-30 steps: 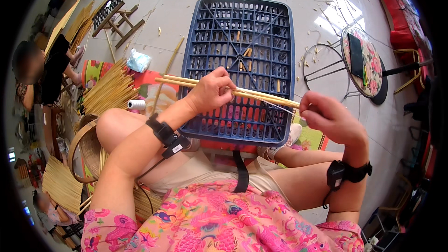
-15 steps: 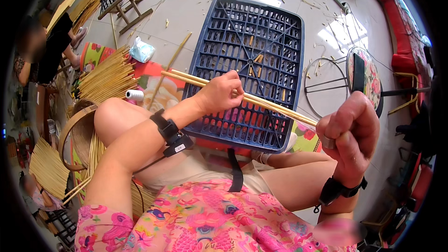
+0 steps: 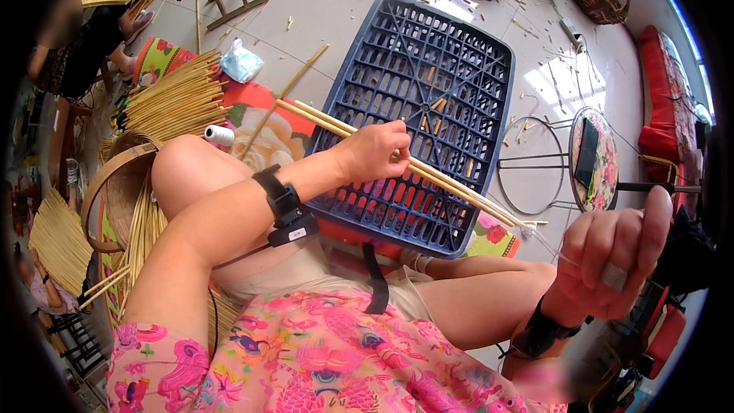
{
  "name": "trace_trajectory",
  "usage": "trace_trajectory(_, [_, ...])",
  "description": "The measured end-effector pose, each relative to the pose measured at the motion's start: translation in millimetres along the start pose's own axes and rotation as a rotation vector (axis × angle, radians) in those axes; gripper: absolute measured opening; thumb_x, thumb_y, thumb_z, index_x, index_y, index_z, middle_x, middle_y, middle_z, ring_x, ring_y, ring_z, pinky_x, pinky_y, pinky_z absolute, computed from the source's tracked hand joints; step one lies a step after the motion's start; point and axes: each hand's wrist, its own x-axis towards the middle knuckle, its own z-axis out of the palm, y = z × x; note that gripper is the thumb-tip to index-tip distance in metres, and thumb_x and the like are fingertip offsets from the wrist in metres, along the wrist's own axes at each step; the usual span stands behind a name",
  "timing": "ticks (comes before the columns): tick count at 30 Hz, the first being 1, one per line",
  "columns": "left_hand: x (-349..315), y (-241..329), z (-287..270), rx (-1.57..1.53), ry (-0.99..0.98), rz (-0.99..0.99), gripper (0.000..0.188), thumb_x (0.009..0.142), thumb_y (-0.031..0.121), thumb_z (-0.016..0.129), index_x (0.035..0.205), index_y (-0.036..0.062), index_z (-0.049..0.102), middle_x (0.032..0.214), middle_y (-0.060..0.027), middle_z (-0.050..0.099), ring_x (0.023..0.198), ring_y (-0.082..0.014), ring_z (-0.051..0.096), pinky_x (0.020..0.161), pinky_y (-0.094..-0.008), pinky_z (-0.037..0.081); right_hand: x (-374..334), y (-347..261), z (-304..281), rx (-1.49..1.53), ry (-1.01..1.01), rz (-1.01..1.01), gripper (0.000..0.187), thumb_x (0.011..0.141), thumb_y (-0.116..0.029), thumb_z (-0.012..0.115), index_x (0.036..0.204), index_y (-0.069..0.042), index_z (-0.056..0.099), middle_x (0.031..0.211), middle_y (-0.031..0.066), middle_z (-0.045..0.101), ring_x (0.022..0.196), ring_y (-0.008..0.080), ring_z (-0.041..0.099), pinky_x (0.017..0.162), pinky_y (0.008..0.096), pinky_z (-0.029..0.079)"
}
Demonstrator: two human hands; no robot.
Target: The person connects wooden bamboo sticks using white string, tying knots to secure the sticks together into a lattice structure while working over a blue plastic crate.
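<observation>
My left hand (image 3: 376,153) is closed round a few thin pale reed stalks (image 3: 462,191), which lie slantwise over an upturned dark blue plastic crate (image 3: 419,11). White thread (image 3: 544,241) is wound about the stalks' right end. It runs from there to my right hand (image 3: 612,254), whose fingers are closed on it to the right of the crate. A ring-like metal band (image 3: 614,275) sits on one finger of that hand. Short cut pieces of stalk (image 3: 438,105) rest on the crate.
At the left lie a bundle of stalks (image 3: 172,99), a white thread spool (image 3: 219,135), a blue-white packet (image 3: 241,61) and a round wooden-rimmed basket (image 3: 95,206). A folding stool (image 3: 604,157) stands at the right. A person sits at the far left.
My right hand has moved right and slightly down, away from the stalks' end, drawing a length of thread out. My left hand keeps hold of the stalks. The whole view has shifted a little.
</observation>
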Motion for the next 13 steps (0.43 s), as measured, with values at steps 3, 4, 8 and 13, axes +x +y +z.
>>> trace_trajectory(3, [0.4,0.0,-1.0,0.054,0.006,0.013,0.012,0.071,0.008,0.065,0.071,0.0026,0.054,0.076,-0.0095,0.050,0.064,-0.0246,0.056,0.057,-0.0331,0.047,0.9,3.2,0.5,-0.146,0.620,-0.092,0.016,0.091,-0.010,0.050,0.100,-0.001,0.040,0.058,-0.0004,0.046,0.039,0.0080,0.031,0.037,0.0209,0.024])
trace_trajectory(4, [2.5,1.7,-1.2,0.053,0.003,0.026,0.012,0.071,0.008,0.065,0.071,0.0026,0.054,0.076,-0.0095,0.050,0.064,-0.0246,0.056,0.057,-0.0331,0.047,-0.7,-3.7,-33.1,-0.053,0.259,-0.073,0.021,0.095,-0.012,0.041,0.111,0.001,0.040,0.065,-0.0010,0.043,0.048,0.0059,0.028,0.042,0.0199,0.024])
trace_trajectory(8, [-0.1,4.3,-3.5,0.060,-0.017,-0.058,0.018,0.069,0.009,0.066,0.081,0.0034,0.053,0.077,-0.0101,0.051,0.067,-0.0252,0.056,0.059,-0.0341,0.046,5.2,0.9,-72.4,0.124,0.282,-0.067,0.022,0.096,-0.012,0.036,0.112,0.002,0.042,0.064,-0.0021,0.033,0.053,0.0051,0.027,0.044,0.0187,0.024])
trace_trajectory(13, [2.6,10.6,-7.8,0.043,-0.074,-0.157,0.030,0.069,0.010,0.066,0.093,0.0053,0.050,0.081,-0.0118,0.053,0.076,-0.0291,0.057,0.067,-0.0363,0.047,2.5,1.7,-91.9,0.105,0.400,-0.084,0.026,0.096,-0.015,0.039,0.114,0.003,0.043,0.063,-0.0022,0.030,0.053,0.0059,0.025,0.044,0.0198,0.024])
